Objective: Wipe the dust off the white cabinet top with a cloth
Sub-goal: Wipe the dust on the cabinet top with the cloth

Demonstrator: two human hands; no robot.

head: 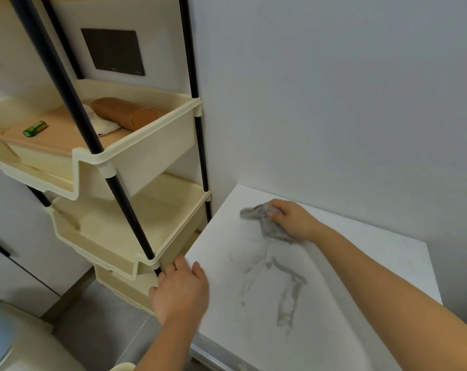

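The white cabinet top (366, 261) fills the lower right, set into the wall corner. Grey wet streaks and smears run down its middle. My right hand (293, 219) presses a crumpled grey cloth (267, 222) onto the far left part of the top, close to the wall. My left hand (181, 289) rests over the top's left edge, fingers curled against the edge and the cream rack beside it, holding nothing loose.
A cream plastic shelf rack (152, 148) with black poles (120, 188) stands tight against the cabinet's left side. Its upper tray holds a brown case (125, 113), a lidded box and a green battery (35, 128). White walls close in behind and to the right. Grey floor lies below left.
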